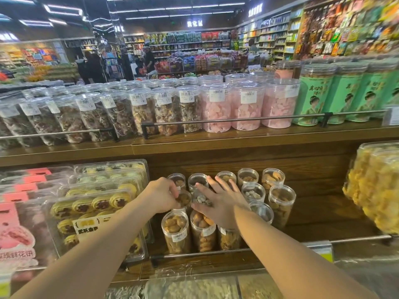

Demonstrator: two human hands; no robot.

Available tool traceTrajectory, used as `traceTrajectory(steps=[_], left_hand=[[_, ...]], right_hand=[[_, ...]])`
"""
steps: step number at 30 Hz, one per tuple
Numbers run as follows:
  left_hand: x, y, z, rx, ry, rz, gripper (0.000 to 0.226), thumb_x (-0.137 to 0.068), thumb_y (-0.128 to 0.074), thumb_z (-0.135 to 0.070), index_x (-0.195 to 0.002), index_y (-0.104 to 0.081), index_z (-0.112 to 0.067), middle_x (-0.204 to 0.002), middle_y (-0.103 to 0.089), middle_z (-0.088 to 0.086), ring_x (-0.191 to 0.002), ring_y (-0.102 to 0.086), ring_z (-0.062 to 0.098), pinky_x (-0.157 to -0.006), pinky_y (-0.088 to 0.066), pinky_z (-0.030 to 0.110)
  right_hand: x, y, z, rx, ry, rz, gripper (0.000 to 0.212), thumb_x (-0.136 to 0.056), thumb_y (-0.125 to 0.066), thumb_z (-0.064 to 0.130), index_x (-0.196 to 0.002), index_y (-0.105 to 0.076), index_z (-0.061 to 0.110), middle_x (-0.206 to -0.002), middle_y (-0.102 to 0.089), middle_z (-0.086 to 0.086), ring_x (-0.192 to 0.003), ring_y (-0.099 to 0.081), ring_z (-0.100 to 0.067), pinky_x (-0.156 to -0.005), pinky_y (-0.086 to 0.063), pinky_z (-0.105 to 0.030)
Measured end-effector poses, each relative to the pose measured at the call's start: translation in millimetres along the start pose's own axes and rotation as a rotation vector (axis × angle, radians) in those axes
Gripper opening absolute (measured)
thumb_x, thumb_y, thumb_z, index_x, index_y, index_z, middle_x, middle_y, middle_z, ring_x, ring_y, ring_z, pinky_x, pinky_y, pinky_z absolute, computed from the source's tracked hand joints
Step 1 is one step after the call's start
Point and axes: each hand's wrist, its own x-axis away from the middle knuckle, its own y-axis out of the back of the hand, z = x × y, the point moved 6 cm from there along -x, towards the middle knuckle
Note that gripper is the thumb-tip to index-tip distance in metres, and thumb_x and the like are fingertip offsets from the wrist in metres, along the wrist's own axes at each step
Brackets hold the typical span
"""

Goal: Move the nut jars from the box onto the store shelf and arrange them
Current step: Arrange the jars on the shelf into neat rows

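Your two hands are reaching into the lower shelf (313, 214), the brown wooden one, where the little clear nut jars stand in a bunch. Your left hand (162, 196) has its fingers curled down around the top of one nut jar (184, 200) in the middle row, so that grip is clamped on it. Your right hand (218, 205) lies flat with the fingers spread out straight, so that grip is apart, and it rests on top of the jars just beside the one your left hand holds. Under your right fingers you can see a jar of pale nuts (201, 199). Three jars stand in the front row (175, 231), close behind the thin metal rail (203, 252) at the shelf edge. More jars stand to the right (281, 203) and along the back (248, 176), all upright and close together. The box is not in the picture. To the left of the jars are clear trays of cookies (95, 214), touching the jar bunch, and pink boxes (15, 229) past them. To the far right is a big bag of yellow snacks (375, 188). On the upper shelf (237, 139) stand tall jars with dark snacks (138, 111), pink sweets (218, 108) and green labels (313, 98).
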Motion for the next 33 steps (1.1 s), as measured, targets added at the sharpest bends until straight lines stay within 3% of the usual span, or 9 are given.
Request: traceTrajectory(steps=[2,6,12,18,23,26,29,31,33], left_hand=[[9,-2,3,-0.058,-0.027,-0.002,0.021,-0.088,-0.078,-0.026,-0.106,-0.067,-0.028,-0.109,-0.060,-0.004,-0.093,-0.062,0.012,-0.073,-0.049,0.023],[21,-4,6,-0.150,-0.211,0.004,0.036,-0.103,-0.059,-0.026,-0.137,-0.063,-0.032,-0.135,-0.051,-0.001,-0.123,-0.055,0.017,-0.103,-0.039,0.025],[28,-2,11,-0.159,-0.118,-0.064,0.037,-0.098,-0.066,-0.036,-0.133,-0.067,-0.024,-0.129,-0.063,0.000,-0.111,-0.063,0.017,-0.092,-0.047,0.025],[25,-1,13,-0.142,0.001,-0.124,0.024,-0.095,-0.068,-0.036,-0.112,-0.072,-0.019,-0.100,-0.065,-0.002,-0.087,-0.065,0.015,-0.075,-0.055,0.028],[38,0,22,-0.076,0.074,-0.084,0.042,-0.093,-0.067,-0.051,-0.120,-0.059,-0.021,-0.101,-0.064,-0.003,-0.082,-0.064,0.010,-0.068,-0.054,0.025],[54,-6,21,-0.118,0.149,0.041,0.056,-0.084,-0.070,-0.066,-0.108,-0.062,-0.016,-0.088,-0.069,-0.001,-0.073,-0.071,0.013,-0.069,-0.062,0.031],[56,-12,18,-0.040,0.197,0.104,0.051,-0.082,-0.077,-0.058,-0.104,-0.068,-0.013,-0.083,-0.074,0.002,-0.070,-0.075,0.014,-0.072,-0.064,0.033],[53,-11,16,0.010,0.167,0.088,0.049,-0.080,-0.085,-0.044,-0.117,-0.067,-0.016,-0.097,-0.072,-0.002,-0.082,-0.072,0.013,-0.073,-0.061,0.029],[52,-7,13,0.053,0.115,0.047,0.052,-0.078,-0.090,-0.028,-0.124,-0.066,-0.020,-0.110,-0.069,-0.004,-0.094,-0.067,0.012,-0.072,-0.055,0.023]], right_hand=[[-2,0,0,0.033,-0.010,0.003,0.082,-0.086,-0.007,0.088,-0.159,-0.001,0.050,-0.170,0.009,0.007,-0.155,0.015,-0.017,-0.121,0.014,-0.051],[-4,0,1,0.093,-0.019,0.030,0.084,-0.084,-0.002,0.089,-0.158,0.004,0.050,-0.170,0.010,0.008,-0.155,0.012,-0.018,-0.123,0.009,-0.053],[-2,1,1,0.088,-0.009,0.010,0.083,-0.085,-0.001,0.089,-0.158,0.002,0.049,-0.170,0.007,0.007,-0.156,0.010,-0.019,-0.123,0.007,-0.053],[-1,2,1,0.080,-0.005,-0.006,0.084,-0.086,-0.001,0.089,-0.159,-0.001,0.048,-0.170,0.006,0.007,-0.156,0.009,-0.019,-0.124,0.005,-0.053],[-1,2,1,0.081,-0.001,-0.009,0.085,-0.084,0.002,0.090,-0.159,0.001,0.049,-0.170,0.006,0.007,-0.156,0.009,-0.019,-0.124,0.003,-0.054],[-3,3,3,0.076,-0.007,0.013,0.093,-0.076,0.009,0.090,-0.159,0.000,0.049,-0.170,0.006,0.007,-0.156,0.009,-0.020,-0.124,0.002,-0.054],[-1,7,4,0.098,-0.012,0.058,0.096,-0.071,0.011,0.083,-0.159,0.001,0.046,-0.170,0.008,0.005,-0.156,0.009,-0.020,-0.124,0.001,-0.054],[0,7,4,0.110,-0.018,0.080,0.078,-0.087,-0.001,0.076,-0.159,0.003,0.046,-0.170,0.010,0.004,-0.156,0.011,-0.020,-0.124,0.002,-0.054],[-2,4,2,0.083,-0.029,0.083,0.080,-0.085,0.000,0.082,-0.158,0.004,0.049,-0.170,0.012,0.007,-0.155,0.013,-0.019,-0.123,0.005,-0.053]])
